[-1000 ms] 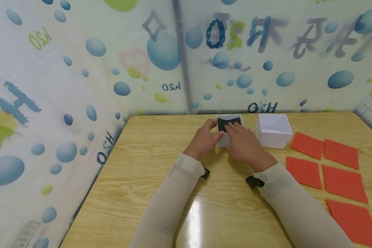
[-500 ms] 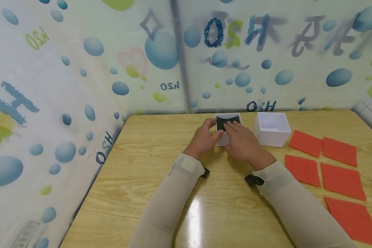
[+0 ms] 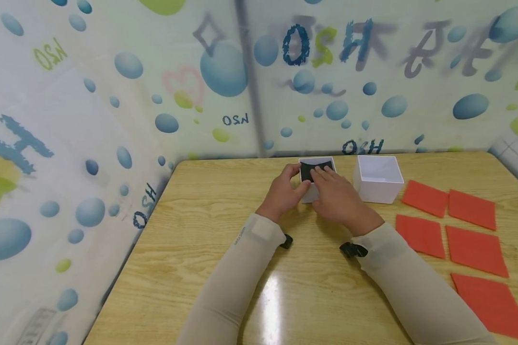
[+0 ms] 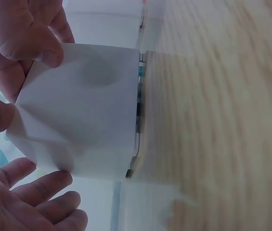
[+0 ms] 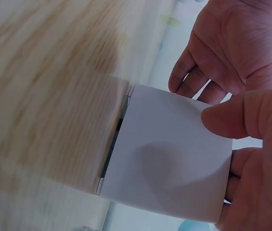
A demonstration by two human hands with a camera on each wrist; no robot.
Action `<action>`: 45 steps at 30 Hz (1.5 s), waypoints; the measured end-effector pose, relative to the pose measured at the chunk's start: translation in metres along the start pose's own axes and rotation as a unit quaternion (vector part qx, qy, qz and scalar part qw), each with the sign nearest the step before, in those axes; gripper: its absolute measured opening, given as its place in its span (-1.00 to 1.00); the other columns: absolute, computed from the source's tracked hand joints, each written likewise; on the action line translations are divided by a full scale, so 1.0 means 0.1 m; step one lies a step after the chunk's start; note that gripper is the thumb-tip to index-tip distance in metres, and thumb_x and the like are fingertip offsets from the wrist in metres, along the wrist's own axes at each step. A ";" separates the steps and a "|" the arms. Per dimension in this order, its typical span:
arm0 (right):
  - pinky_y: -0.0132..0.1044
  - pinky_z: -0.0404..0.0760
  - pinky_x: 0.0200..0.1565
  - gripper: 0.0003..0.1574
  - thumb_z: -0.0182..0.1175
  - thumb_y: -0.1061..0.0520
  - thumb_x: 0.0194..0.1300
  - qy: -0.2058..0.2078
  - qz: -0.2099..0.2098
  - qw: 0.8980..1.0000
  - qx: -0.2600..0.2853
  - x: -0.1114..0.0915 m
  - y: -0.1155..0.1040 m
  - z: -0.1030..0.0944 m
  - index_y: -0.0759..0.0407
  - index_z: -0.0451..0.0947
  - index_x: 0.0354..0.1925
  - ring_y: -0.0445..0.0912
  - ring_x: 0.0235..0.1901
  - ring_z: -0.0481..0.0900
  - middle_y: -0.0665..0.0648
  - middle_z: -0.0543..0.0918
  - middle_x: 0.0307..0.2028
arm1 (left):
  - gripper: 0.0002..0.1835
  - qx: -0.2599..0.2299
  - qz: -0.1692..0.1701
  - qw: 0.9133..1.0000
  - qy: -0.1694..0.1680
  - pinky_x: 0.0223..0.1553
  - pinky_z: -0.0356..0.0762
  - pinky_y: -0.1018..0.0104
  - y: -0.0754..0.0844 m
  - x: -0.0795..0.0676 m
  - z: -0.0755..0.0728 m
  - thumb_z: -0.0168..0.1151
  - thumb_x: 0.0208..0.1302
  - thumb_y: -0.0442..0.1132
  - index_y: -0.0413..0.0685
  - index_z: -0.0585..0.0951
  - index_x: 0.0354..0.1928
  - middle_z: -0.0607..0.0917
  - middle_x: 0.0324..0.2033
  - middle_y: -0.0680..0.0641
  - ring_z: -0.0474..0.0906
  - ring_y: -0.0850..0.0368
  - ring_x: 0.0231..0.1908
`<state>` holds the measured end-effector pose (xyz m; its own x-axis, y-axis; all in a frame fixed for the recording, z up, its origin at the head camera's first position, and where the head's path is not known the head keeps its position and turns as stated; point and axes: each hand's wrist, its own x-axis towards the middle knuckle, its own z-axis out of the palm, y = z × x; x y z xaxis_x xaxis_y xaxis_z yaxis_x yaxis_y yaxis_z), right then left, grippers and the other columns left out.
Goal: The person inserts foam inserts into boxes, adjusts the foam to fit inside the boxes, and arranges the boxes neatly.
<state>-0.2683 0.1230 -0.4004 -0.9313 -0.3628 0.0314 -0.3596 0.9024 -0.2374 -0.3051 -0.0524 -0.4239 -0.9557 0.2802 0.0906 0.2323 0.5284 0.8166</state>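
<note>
A small white open-topped box (image 3: 312, 192) stands near the table's far edge. Inside its mouth lies a soft-looking black sheet (image 3: 307, 171), partly covered by fingers. My left hand (image 3: 282, 191) holds the box's left side, the thumb at the near rim and the fingers along the outer wall, as the left wrist view shows. Straight fingers of my right hand (image 3: 338, 197) rest on the black sheet. In the right wrist view the thumb (image 5: 227, 115) of that hand touches the box's near face, and its fingertips are hidden behind the rim.
To the right stands a second white open-topped box (image 3: 379, 187). Several red sheets (image 3: 476, 250) lie flat in two columns on the right of the wooden table (image 3: 190, 239). A patterned wall covering (image 3: 224, 105) rises behind the table.
The view has shifted slightly. Both hands stay at the box, with no clear change in their hold or in the black sheet.
</note>
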 end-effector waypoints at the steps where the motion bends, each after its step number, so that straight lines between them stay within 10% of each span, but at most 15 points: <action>1: 0.26 0.07 0.58 0.00 0.23 0.13 0.41 0.000 0.001 1.000 0.002 0.00 0.00 0.00 0.40 0.04 0.63 0.29 0.65 -0.03 0.38 0.11 0.63 | -0.36 -0.002 0.000 1.000 0.000 0.55 0.27 0.03 0.00 0.00 0.00 0.21 0.56 -0.01 0.06 0.31 0.57 0.43 0.53 -0.09 0.32 0.07 0.54; 16: 0.46 0.02 0.51 0.05 0.12 0.16 0.38 0.025 0.017 0.999 0.033 -0.05 -0.05 -0.15 0.36 -0.08 0.66 0.32 0.66 -0.17 0.35 -0.02 0.67 | -0.29 -0.024 0.004 1.000 -0.004 0.54 0.27 -0.08 -0.01 -0.01 -0.03 0.16 0.56 0.12 0.10 0.23 0.61 0.34 0.57 -0.17 0.25 -0.04 0.57; 26: 0.43 -0.02 0.54 0.05 0.03 0.09 0.38 0.074 0.002 0.995 0.072 -0.35 -0.27 -0.54 0.26 -0.13 0.69 0.25 0.68 -0.23 0.23 -0.08 0.70 | -0.32 -0.027 0.101 0.991 0.083 0.56 0.23 -0.10 0.29 -0.10 -0.01 0.19 0.55 0.00 -0.07 0.30 0.58 0.34 0.57 -0.11 0.24 -0.04 0.57; 45: 0.40 -0.09 0.57 -0.01 0.11 0.01 0.53 0.168 0.006 0.971 0.169 -0.99 -0.29 -1.16 0.17 -0.09 0.70 0.14 0.70 -0.28 0.14 -0.07 0.70 | -0.43 -0.024 0.229 0.971 0.065 0.53 0.24 0.32 0.98 0.04 0.76 0.28 0.53 -0.19 -0.03 0.38 0.48 0.49 0.43 -0.04 0.35 0.14 0.48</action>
<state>-0.1721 0.1600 -0.2836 -0.9222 -0.2051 0.3280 -0.3617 0.7578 -0.5431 -0.2726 0.0617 -0.3872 -0.7698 0.3711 0.5193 0.6324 0.3333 0.6993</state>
